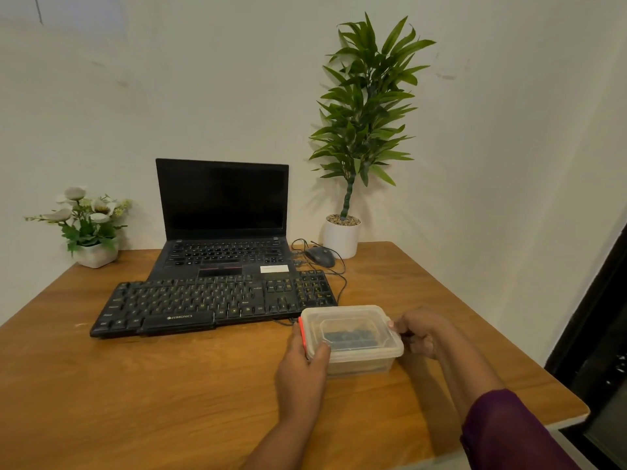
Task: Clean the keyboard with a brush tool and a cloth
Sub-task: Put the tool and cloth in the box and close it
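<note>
A black keyboard (pixel 210 301) lies across the wooden table (pixel 169 385), in front of an open laptop. Right of its near corner stands a clear plastic box (pixel 353 337) with its lid on; something dark shows through the lid, too blurred to name. My left hand (pixel 303 364) grips the box's left end, the thumb on the lid beside a red clip. My right hand (pixel 419 332) holds the box's right end, fingers curled at the lid's rim. No brush or cloth shows outside the box.
A black laptop (pixel 222 225) stands open behind the keyboard. A mouse (pixel 319 256) and its cables lie to the right of it, beside a tall potted plant (pixel 342 237). A small flower pot (pixel 95 254) sits at the back left. The table's right edge is close.
</note>
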